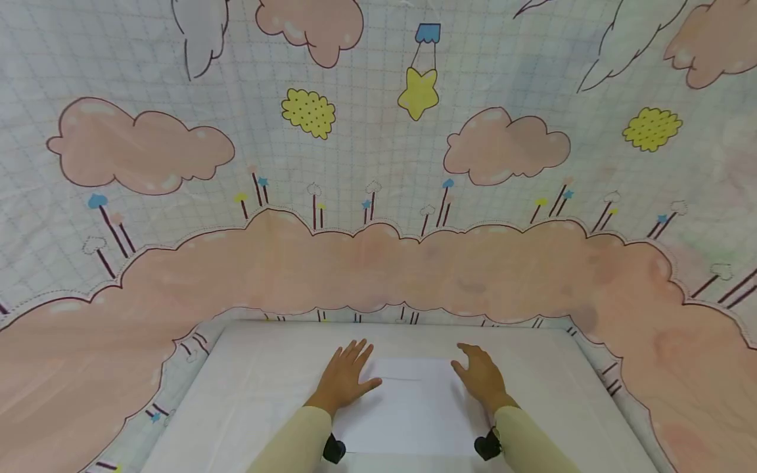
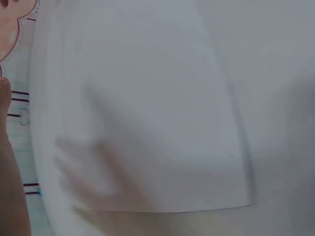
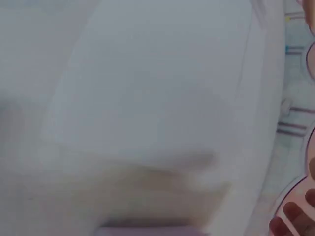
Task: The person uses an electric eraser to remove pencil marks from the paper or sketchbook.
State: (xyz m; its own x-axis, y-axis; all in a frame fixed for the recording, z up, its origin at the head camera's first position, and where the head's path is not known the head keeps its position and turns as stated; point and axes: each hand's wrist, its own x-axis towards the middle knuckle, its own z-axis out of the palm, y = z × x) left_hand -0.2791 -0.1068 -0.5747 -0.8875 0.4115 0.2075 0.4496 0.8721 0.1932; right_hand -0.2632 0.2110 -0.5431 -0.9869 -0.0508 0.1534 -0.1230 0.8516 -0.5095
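Observation:
A white sheet of paper (image 1: 411,417) lies on the white tabletop (image 1: 260,374), with a faint line across its upper part. My left hand (image 1: 345,376) is at the sheet's left edge, palm down, fingers spread and thumb pointing inward. On the opposite side, my right hand (image 1: 481,376) hovers by the right edge with its fingers loosely bent. Neither hand holds anything. In the left wrist view a blurred hand shadow falls over the paper (image 2: 177,123). Fingertips (image 3: 295,216) show at the lower right corner of the right wrist view, beside the paper (image 3: 157,88).
Behind and around the white tabletop spreads a cloth printed with peach clouds (image 1: 378,269), yellow patches and a hanging star (image 1: 418,94). Black heart-shaped pieces (image 1: 334,449) hang at both wrists, below the pale yellow sleeves (image 1: 296,440).

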